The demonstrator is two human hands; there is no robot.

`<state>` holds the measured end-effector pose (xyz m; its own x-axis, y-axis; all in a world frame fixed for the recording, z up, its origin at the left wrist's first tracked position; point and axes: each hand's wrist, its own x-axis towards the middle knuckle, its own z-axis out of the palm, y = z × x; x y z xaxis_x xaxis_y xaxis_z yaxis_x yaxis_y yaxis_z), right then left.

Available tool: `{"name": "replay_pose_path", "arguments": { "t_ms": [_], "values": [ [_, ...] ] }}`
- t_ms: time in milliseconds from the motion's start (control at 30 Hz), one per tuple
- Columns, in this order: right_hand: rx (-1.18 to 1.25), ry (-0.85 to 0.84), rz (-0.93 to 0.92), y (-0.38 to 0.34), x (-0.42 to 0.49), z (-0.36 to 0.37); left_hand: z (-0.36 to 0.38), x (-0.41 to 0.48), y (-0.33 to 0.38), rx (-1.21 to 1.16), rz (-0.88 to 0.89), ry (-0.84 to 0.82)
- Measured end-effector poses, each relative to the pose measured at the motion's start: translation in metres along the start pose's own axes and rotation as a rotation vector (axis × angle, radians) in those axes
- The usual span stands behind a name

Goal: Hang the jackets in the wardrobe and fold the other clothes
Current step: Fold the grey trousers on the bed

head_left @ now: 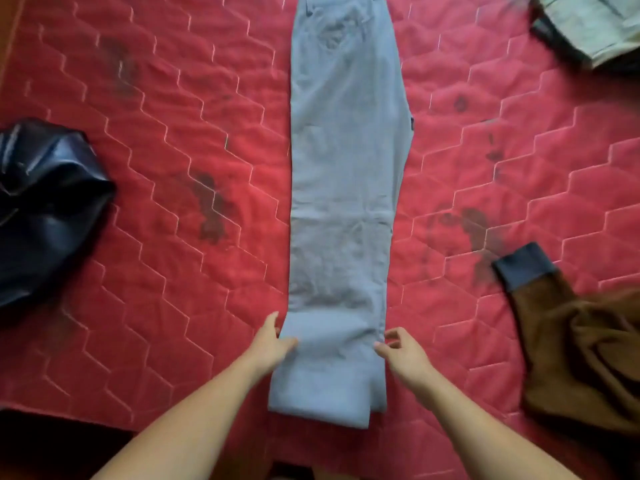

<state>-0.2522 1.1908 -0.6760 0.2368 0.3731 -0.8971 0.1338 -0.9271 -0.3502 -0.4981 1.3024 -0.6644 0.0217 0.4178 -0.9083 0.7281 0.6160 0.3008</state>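
Observation:
Grey-blue trousers [346, 168] lie flat and lengthwise down the middle of the red quilted mattress [173, 116], one leg on the other, waistband at the far end. The hems are near me. My left hand [275, 339] holds the left edge of the lower legs, thumb on top of the cloth. At the right edge, level with it, my right hand [401, 351] pinches the cloth with thumb and curled forefinger. A shiny black jacket [45, 209] lies crumpled at the left. On the right lies a brown jacket [571, 348] with a dark cuff.
A pile of folded pale clothes [595, 26] sits at the far right corner of the view. The mattress carries dark stains. Its near edge runs along the bottom left, with dark floor [52, 445] below.

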Motion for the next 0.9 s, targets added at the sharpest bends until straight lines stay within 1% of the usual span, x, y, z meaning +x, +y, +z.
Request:
{"name": "replay_pose_path", "arguments": {
  "t_ms": [67, 133, 200, 267, 333, 400, 433, 467, 500, 567, 633, 700, 767, 833, 900],
  "values": [
    [0.054, 0.002, -0.012, 0.020, -0.001, 0.023, 0.014, 0.003, -0.020, -0.125, -0.003, 0.014],
    [0.097, 0.048, -0.045, 0.036, -0.003, 0.041, 0.023, 0.004, -0.033, -0.211, 0.019, 0.028],
    [0.128, 0.089, -0.040, 0.045, -0.009, 0.052, 0.026, 0.003, -0.041, -0.275, 0.046, -0.013],
    [0.134, 0.081, -0.005, 0.047, -0.020, 0.053, 0.025, 0.001, -0.047, -0.308, 0.080, -0.068],
    [0.174, -0.027, 0.037, 0.045, -0.035, 0.050, 0.024, -0.006, -0.048, -0.341, 0.076, -0.146],
    [0.254, -0.172, 0.060, 0.046, -0.049, 0.047, 0.022, -0.013, -0.053, -0.370, 0.010, -0.256],
    [0.257, -0.208, 0.046, 0.050, -0.052, 0.047, 0.020, -0.017, -0.057, -0.360, -0.030, -0.319],
    [0.235, -0.201, 0.022, 0.053, -0.054, 0.049, 0.018, -0.021, -0.061, -0.340, -0.067, -0.380],
    [0.204, -0.153, -0.008, 0.060, -0.056, 0.052, 0.018, -0.025, -0.065, -0.319, -0.097, -0.430],
    [0.170, -0.008, -0.077, 0.073, -0.060, 0.058, 0.019, -0.032, -0.074, -0.284, -0.107, -0.472],
    [0.185, 0.068, -0.111, 0.080, -0.070, 0.063, 0.023, -0.038, -0.081, -0.295, -0.058, -0.417],
    [0.202, 0.085, -0.141, 0.087, -0.076, 0.066, 0.028, -0.039, -0.090, -0.321, 0.011, -0.326],
    [0.151, 0.104, -0.193, 0.092, -0.077, 0.070, 0.034, -0.039, -0.100, -0.356, 0.043, -0.266],
    [0.129, 0.082, -0.225, 0.098, -0.076, 0.075, 0.041, -0.037, -0.110, -0.401, 0.034, -0.237],
    [0.200, 0.018, -0.212, 0.102, -0.074, 0.076, 0.048, -0.039, -0.118, -0.439, 0.018, -0.250]
  ]
}}
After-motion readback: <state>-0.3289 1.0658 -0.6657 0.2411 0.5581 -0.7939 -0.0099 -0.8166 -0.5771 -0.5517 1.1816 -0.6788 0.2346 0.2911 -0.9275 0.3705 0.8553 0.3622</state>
